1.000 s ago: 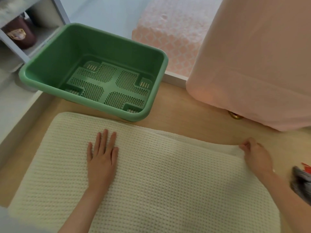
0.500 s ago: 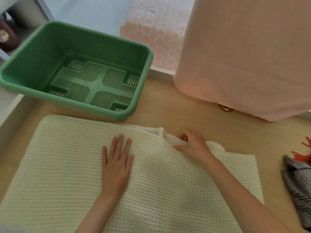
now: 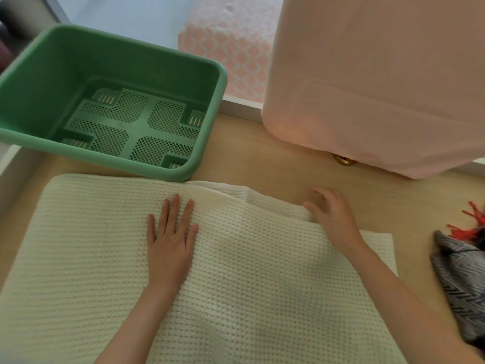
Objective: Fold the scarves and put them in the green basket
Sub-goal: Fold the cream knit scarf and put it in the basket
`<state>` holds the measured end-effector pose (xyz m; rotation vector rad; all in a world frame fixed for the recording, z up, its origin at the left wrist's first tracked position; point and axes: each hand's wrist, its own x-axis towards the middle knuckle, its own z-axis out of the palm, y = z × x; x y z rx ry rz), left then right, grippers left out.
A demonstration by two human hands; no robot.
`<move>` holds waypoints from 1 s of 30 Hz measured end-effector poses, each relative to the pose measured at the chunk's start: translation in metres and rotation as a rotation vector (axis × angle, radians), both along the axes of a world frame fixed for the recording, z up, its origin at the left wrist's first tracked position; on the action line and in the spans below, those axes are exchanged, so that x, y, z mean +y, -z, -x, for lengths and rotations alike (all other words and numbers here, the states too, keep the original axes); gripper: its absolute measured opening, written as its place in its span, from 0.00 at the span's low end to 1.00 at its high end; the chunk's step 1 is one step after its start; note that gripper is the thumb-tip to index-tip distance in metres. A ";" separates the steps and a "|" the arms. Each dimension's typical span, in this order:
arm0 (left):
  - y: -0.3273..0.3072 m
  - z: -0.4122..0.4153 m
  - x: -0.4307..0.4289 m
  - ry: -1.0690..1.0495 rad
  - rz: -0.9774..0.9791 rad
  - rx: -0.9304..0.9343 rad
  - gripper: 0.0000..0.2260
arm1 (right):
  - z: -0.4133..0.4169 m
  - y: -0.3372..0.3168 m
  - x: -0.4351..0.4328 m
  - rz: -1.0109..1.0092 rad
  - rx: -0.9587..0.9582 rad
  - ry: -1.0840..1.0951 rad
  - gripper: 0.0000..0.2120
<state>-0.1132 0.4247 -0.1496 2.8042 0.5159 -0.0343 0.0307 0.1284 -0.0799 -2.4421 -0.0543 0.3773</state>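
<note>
My left hand (image 3: pixel 170 240): fingers flat, pinning the cream waffle-knit scarf (image 3: pixel 78 258).
My right hand (image 3: pixel 333 214): fingers curled, gripping its edge to fold.

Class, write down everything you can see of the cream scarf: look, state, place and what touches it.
The cream scarf is a thick, waffle-textured cloth lying flat on the wooden table, in front of the green basket, running off the picture's lower edge. It is doubled: an upper layer covers a lower one showing along the far and right edges. The left hand presses flat on it, fingers straight; the right hand, fingers curled, holds the upper layer's far right corner.
</note>
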 end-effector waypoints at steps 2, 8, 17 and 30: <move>0.000 0.000 0.000 -0.005 0.000 0.003 0.24 | 0.030 -0.007 -0.009 -0.047 -0.126 0.071 0.21; -0.001 -0.001 0.000 -0.012 0.010 0.010 0.25 | 0.152 -0.006 -0.092 0.182 -0.009 0.656 0.57; 0.000 0.000 -0.004 -0.014 0.018 0.018 0.26 | 0.179 -0.014 -0.104 -0.263 0.162 0.881 0.12; -0.004 -0.001 -0.006 -0.014 0.000 0.014 0.26 | 0.207 -0.024 0.091 -0.137 -0.208 -0.267 0.17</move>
